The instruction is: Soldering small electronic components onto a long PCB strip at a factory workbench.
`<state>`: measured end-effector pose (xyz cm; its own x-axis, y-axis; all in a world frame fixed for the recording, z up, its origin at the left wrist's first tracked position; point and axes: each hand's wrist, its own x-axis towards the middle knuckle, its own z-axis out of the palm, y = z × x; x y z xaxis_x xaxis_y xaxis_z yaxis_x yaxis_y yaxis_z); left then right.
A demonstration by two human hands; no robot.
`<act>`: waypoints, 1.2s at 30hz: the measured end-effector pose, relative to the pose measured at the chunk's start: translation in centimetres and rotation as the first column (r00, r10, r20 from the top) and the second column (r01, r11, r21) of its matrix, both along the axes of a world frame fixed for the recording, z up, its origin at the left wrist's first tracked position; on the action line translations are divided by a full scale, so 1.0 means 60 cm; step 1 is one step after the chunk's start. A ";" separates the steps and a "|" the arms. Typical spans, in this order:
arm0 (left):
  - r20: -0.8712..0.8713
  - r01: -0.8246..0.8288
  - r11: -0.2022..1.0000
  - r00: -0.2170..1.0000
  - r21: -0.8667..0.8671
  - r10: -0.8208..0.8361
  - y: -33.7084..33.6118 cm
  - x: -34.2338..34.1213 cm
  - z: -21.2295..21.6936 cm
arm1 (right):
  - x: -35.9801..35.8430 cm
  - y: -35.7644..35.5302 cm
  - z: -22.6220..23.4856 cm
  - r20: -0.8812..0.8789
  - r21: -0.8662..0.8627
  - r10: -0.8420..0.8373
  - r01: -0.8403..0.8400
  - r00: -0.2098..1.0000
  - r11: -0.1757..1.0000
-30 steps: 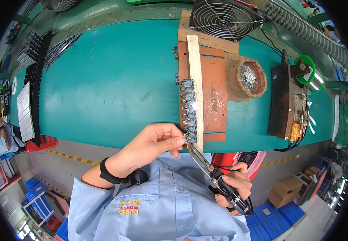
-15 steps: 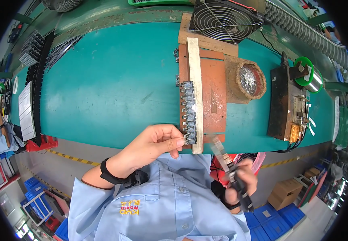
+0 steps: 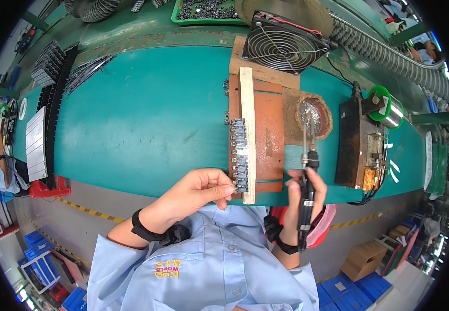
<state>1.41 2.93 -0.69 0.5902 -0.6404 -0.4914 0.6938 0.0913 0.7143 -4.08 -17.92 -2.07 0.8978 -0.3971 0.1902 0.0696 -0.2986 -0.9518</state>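
Observation:
A row of small black electronic components (image 3: 239,150) lies along a pale wooden bar (image 3: 247,98) on a reddish-brown board (image 3: 270,127). At the row's near end, my left hand (image 3: 199,187) pinches the last component between thumb and forefinger. My right hand (image 3: 313,193) is wrapped round a black soldering iron (image 3: 306,207), slightly blurred. The iron points away from me, with its tip inside a round brown pot (image 3: 328,120) that holds shiny metal bits. The exact tip contact cannot be made out.
Behind the board stands a black fan (image 3: 282,44). To the right are a dark soldering station (image 3: 353,140) and a solder wire spool (image 3: 389,107). Thin strips (image 3: 87,72) lie at the far left. A green tray (image 3: 209,20) of small parts sits at the back.
My right hand has swung the soldering iron forward from near my body, bringing its tip into the pot. My left hand keeps its pinch at the row's end. The view has shifted slightly.

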 end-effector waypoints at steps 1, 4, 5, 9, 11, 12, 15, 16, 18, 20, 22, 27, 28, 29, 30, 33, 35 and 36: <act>0.002 -0.001 1.000 1.000 -0.001 0.001 0.000 0.000 0.001 | -0.002 0.010 -0.004 0.045 0.067 0.069 -0.072 0.997 0.995; 0.010 -0.005 1.000 1.000 0.000 0.005 0.001 -0.002 0.000 | 0.003 0.031 -0.010 0.130 0.071 0.178 -0.188 0.975 0.980; 0.014 -0.008 1.000 1.000 0.004 0.008 0.002 -0.002 0.000 | 0.008 0.036 -0.012 0.162 0.012 0.222 -0.227 0.962 0.974; 0.007 -0.089 0.996 0.996 0.001 0.089 -0.001 -0.009 0.007 | 0.023 0.054 -0.016 0.230 -0.030 0.248 -0.248 0.941 0.968; 0.002 -0.130 0.991 0.991 -0.003 0.130 -0.004 -0.016 0.007 | 0.026 0.056 -0.020 0.251 -0.020 0.242 -0.245 0.937 0.969; 0.066 -0.174 0.985 0.982 -0.015 0.175 -0.007 -0.021 0.004 | 0.027 0.056 -0.022 0.262 -0.060 0.256 -0.249 0.930 0.967; 0.193 -0.258 0.965 0.945 -0.050 0.263 -0.013 -0.030 0.001 | 0.028 0.054 -0.030 0.284 -0.141 0.286 -0.255 0.915 0.956; 0.198 -0.260 0.965 0.944 -0.038 0.263 -0.014 -0.032 0.002 | 0.026 0.053 -0.032 0.283 -0.131 0.288 -0.261 0.915 0.956; 0.208 -0.264 0.964 0.943 -0.012 0.261 -0.015 -0.033 0.004 | 0.022 0.051 -0.034 0.282 -0.111 0.293 -0.272 0.914 0.956; 0.209 -0.201 0.979 0.959 0.022 0.192 -0.010 -0.032 0.003 | 0.014 0.049 -0.029 0.275 -0.069 0.282 -0.274 0.919 0.959; 0.207 -0.078 0.992 0.977 0.095 0.057 -0.004 -0.027 0.002 | 0.002 0.048 -0.019 0.261 0.021 0.267 -0.282 0.928 0.959; 0.147 -0.043 0.999 0.988 0.025 0.039 -0.002 -0.016 -0.001 | -0.059 -0.005 0.027 0.116 -0.282 0.274 -0.233 0.955 0.931; 0.133 -0.041 0.999 0.990 0.005 0.040 0.000 -0.015 -0.003 | -0.065 -0.017 0.036 0.124 -0.410 0.352 -0.275 0.928 0.869; 0.120 -0.041 0.999 0.992 -0.015 0.043 0.002 -0.015 -0.004 | -0.072 -0.023 0.041 0.121 -0.411 0.355 -0.279 0.927 0.868; 0.106 -0.035 0.999 0.994 -0.036 0.039 0.001 -0.013 -0.006 | -0.079 -0.029 0.045 0.123 -0.392 0.378 -0.305 0.918 0.868; 0.115 -0.040 0.998 0.992 -0.042 0.045 -0.001 -0.012 -0.008 | -0.089 -0.035 0.050 0.130 -0.349 0.427 -0.362 0.895 0.864; 0.122 -0.040 0.998 0.991 -0.043 0.045 -0.003 -0.012 -0.006 | -0.092 -0.032 0.049 0.126 -0.332 0.413 -0.354 0.902 0.874; 0.118 -0.039 0.998 0.992 -0.046 0.044 -0.003 -0.012 -0.006 | -0.092 -0.031 0.047 0.125 -0.321 0.410 -0.354 0.903 0.878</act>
<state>0.71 2.74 -1.08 0.6691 -0.6335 -0.3886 0.5992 0.1505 0.7864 -9.60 -19.77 0.77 0.9060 0.0662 0.4181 0.3983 -0.4676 -0.7891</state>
